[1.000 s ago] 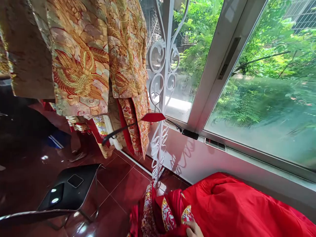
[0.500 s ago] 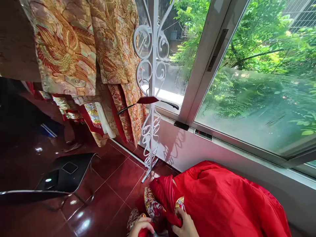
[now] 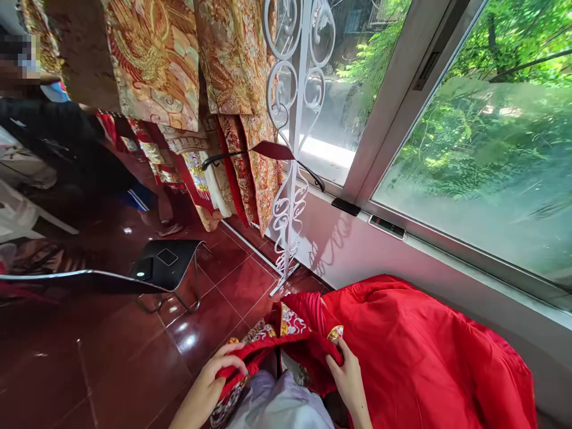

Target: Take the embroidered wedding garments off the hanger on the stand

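Note:
A red embroidered garment (image 3: pixel 292 342) stretches between my two hands at the bottom of the view, its edge patterned in gold and white. My left hand (image 3: pixel 214 378) is closed on one end of its red band. On the other side, my right hand (image 3: pixel 346 372) pinches the same band beside a gold-patterned corner. Pale grey-lilac cloth (image 3: pixel 277 402) lies below, between my wrists. To the right spreads a large piece of plain red fabric (image 3: pixel 420 351), bunched against the wall.
A white scrollwork rack (image 3: pixel 295 131) carries an unused hanger (image 3: pixel 272 150) and gold embroidered garments (image 3: pixel 154 65). Two phone-like objects lie on the sill, one being a white-edged device (image 3: pixel 386 227). A black chair (image 3: pixel 172 262) stands left, with a person in dark clothes (image 3: pixel 58 149) beyond.
My hands have moved apart, spreading the red garment's band open between them. The view has shifted left, bringing a person and a white chair into sight at the left.

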The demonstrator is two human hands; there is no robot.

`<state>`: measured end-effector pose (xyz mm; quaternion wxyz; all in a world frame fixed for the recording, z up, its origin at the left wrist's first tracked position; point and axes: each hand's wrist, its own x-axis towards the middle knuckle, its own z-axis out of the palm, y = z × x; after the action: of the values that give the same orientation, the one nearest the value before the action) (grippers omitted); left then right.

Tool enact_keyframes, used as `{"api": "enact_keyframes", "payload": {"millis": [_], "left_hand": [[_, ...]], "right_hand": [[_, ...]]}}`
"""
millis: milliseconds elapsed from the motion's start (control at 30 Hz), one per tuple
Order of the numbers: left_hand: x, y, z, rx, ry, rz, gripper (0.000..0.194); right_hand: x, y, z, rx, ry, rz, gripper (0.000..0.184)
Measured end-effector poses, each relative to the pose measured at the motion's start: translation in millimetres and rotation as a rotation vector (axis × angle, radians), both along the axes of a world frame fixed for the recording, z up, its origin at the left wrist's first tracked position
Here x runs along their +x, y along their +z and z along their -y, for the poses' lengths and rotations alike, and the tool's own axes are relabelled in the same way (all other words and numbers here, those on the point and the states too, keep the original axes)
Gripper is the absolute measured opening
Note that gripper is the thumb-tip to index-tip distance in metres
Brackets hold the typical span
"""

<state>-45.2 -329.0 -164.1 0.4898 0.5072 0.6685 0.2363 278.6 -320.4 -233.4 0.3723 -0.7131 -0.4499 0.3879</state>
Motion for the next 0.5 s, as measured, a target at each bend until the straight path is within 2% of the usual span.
{"api": "enact_keyframes", "payload": {"millis": [100,233,367,500], "left_hand": [[6.1,4.7,-13.0,-0.025,-0.141,-0.041,0.038],[5.0,-18.9,-15.8,-0.082,-0.158,-0.123,0.036],[-14.6,-45.3,-17.0,-0.148,-0.236,-0.096,0.034],[-38.7,-51.4,-37.4,-0.191,-0.271,0.005,0.030]], "right_hand": [[3.4,0.0,12.6,0.018,-0.058,-0.063,0.038],[-0.2,13.4,14.8,0.119,-0.175,-0.124,0.027],[-18.4,33.4,-3.0,0.215,-0.295,-0.140,0.032],[-52.6,52.4,-33.4,0.274,-0.343,-0.104,0.034]]}}
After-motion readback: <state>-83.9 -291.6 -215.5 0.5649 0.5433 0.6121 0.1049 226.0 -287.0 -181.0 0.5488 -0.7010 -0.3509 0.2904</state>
